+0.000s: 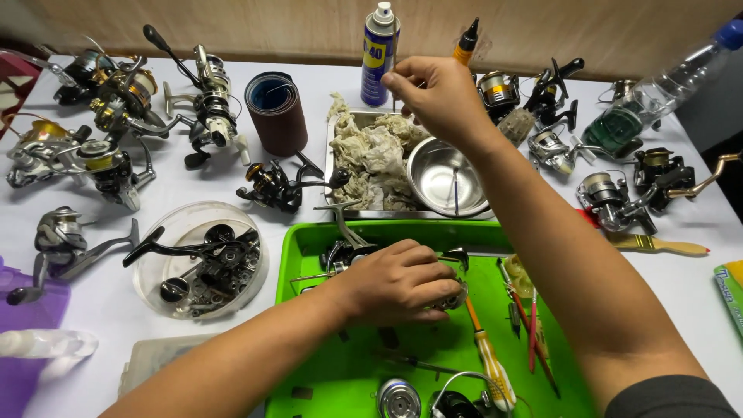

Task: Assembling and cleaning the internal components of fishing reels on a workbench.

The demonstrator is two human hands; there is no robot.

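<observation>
Over green tray (309, 248), head view: left hand (395, 280) cupped, fingers curled shut around reel part (457, 294), mostly hidden under palm. Right hand (437, 93) raised beyond, above steel bowl (445, 174), fingertips pinched; thin rod (455, 190) stands in bowl below, grasp on anything unclear. Reel part lies toward person from right hand; left nearer. Rags (371, 155) beside bowl.

**Hidden under the hand, cut off at the edges**

The left hand (398, 280) is covering the reel part (457, 294) it is gripping. The right hand's fingers (402, 81) are pinching something too thin to make out. Along the bottom edge, the green tray (340, 364) is running out of view.
</observation>
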